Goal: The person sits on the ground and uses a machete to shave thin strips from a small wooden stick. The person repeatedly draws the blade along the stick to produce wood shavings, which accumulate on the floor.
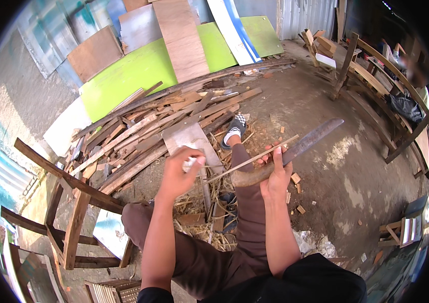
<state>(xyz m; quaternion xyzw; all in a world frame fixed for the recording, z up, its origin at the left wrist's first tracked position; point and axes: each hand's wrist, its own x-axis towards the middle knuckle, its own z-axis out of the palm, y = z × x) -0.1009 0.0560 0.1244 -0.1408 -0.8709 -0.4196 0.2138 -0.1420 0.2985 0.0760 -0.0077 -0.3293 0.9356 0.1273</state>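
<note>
Leaning at far left, a dark timber frame (68,202) was seen beside a heap of scrap planks (159,126). Nearer the middle, the left hand (179,174) was closed around one end of a thin wooden strip (255,157), whose long axis ran up and rightward across a large curved knife (295,151). That knife's handle was gripped by the right hand (275,177), thumb against the strip. Shavings (199,212) were scattered below; no containers were visible.

Two hands: left hand (178,174), right hand (275,177). One machete (295,150), one thin stick (255,157), one shoe (235,129). Two green boards (138,76).
</note>
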